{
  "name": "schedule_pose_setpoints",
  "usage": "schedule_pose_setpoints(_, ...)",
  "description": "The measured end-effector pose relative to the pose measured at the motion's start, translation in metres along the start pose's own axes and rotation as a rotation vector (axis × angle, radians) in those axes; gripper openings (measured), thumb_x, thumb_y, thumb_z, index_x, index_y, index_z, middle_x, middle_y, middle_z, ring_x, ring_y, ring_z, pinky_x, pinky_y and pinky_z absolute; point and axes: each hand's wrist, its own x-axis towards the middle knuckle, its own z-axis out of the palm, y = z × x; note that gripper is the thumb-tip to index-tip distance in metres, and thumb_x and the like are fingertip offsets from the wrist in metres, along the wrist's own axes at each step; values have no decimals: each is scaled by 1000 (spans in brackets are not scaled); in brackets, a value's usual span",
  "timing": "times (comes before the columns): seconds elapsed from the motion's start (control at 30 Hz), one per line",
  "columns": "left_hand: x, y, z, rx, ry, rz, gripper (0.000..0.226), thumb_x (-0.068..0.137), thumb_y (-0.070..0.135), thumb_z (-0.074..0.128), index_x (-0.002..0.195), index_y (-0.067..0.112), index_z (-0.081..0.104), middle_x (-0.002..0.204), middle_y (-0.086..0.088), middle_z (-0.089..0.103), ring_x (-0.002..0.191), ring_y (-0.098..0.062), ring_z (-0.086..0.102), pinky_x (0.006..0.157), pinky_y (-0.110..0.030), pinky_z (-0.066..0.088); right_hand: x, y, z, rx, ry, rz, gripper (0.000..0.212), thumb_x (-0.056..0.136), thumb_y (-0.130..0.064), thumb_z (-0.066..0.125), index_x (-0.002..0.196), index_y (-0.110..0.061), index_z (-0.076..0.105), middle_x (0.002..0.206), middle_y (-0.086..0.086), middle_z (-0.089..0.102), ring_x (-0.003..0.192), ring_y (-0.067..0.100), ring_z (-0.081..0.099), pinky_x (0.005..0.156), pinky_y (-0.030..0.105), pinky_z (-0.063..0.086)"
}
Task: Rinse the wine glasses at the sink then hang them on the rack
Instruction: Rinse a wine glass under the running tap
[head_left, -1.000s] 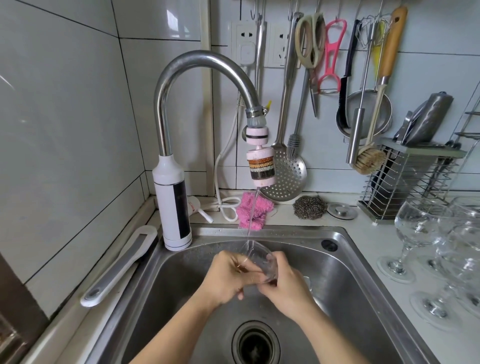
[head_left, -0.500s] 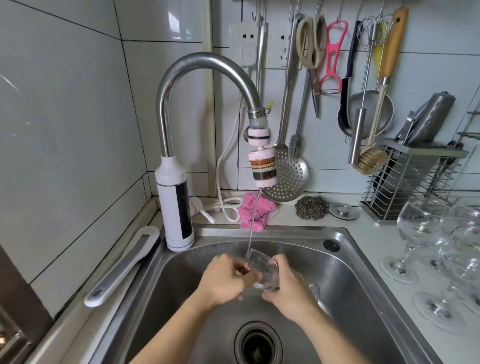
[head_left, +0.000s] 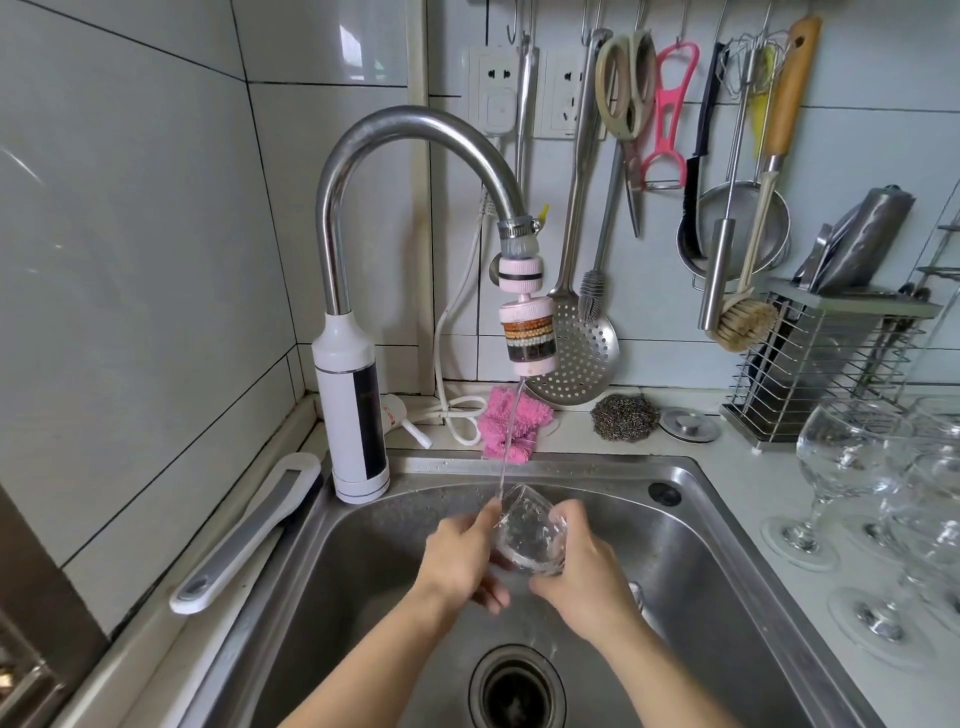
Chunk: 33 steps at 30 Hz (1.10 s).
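Observation:
A clear wine glass (head_left: 530, 535) is held over the steel sink (head_left: 717, 530), its bowl tilted up toward the thin stream of water from the tap's filter head (head_left: 527, 338). My left hand (head_left: 460, 558) grips the bowl from the left and my right hand (head_left: 584, 566) curls round it from the right. The glass's stem is hidden behind my right hand. Several more wine glasses (head_left: 852, 467) stand upright on the counter to the right.
The curved tap (head_left: 353, 415) rises at the sink's back left. A drain (head_left: 514, 696) lies below my hands. A pink cloth (head_left: 511, 421), a steel scourer (head_left: 623, 418) and a wire utensil holder (head_left: 826, 364) line the back. Utensils hang on the wall.
The glass has turned in my hands, its rim now tipped more upward into the stream. Both hands stay in the same spot over the sink.

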Motion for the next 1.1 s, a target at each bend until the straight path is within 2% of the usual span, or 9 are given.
schedule_pose_setpoints(0.13,5,-7,-2,31,-90,-49,38,105,19,39,92,-5,66,68,-26,72,37,-24,54,37,-25,40,0,2,0,-10,-62,-10,64,69,-20,80,102,-41,30,85,-9,61,77,6,61,66,26,49)
schedule_pose_setpoints(0.27,7,-7,0,-41,-126,-38,40,105,13,36,83,-4,64,68,-26,70,44,-28,58,42,-28,46,1,2,-1,28,-65,-4,65,70,-24,75,123,-38,41,85,-7,62,82,7,61,74,28,51)
schedule_pose_setpoints(0.37,8,-5,1,-129,-164,-59,35,107,17,35,92,0,62,70,-22,69,45,-26,54,42,-27,41,1,0,-3,51,-47,-19,69,74,-29,72,134,-31,39,93,-10,57,90,10,59,79,26,47)
schedule_pose_setpoints(0.47,7,-7,0,-56,-139,-70,39,109,32,37,100,3,62,68,-20,70,39,-23,46,39,-23,35,0,-4,-3,65,-37,-30,65,66,-38,70,125,-28,47,89,-14,57,87,5,57,73,18,43)
schedule_pose_setpoints(0.6,10,-8,-1,-76,-134,-27,36,108,23,38,99,-2,63,62,-19,66,39,-21,45,40,-24,35,0,-6,-5,47,-24,-13,48,63,-35,77,100,-30,47,88,-12,60,86,11,60,67,15,44)
schedule_pose_setpoints(0.73,10,-6,3,-157,-209,-33,35,106,24,46,87,1,64,65,-18,65,45,-24,52,45,-27,41,-3,-8,-12,61,44,6,68,52,-48,87,96,-25,41,84,-11,65,76,10,63,57,20,42)
schedule_pose_setpoints(0.83,14,-8,0,-27,-104,-32,47,104,40,52,76,5,69,55,-13,60,35,-17,35,39,-22,27,-5,-12,-10,113,-17,26,73,46,-52,88,98,-31,42,85,-14,69,72,-3,63,55,13,44)
schedule_pose_setpoints(1.0,18,-7,-3,-28,-83,27,40,97,24,47,65,8,65,54,-13,55,36,-18,36,42,-24,28,0,-8,-3,122,-110,28,67,74,-26,73,131,-30,39,108,-11,57,87,1,59,66,8,39)
schedule_pose_setpoints(1.1,15,-6,-2,-81,-138,5,34,101,21,44,74,11,62,63,-10,59,38,-19,40,43,-25,29,2,-1,-5,93,-41,27,53,72,-16,73,114,-27,43,106,-8,60,95,10,60,72,19,44)
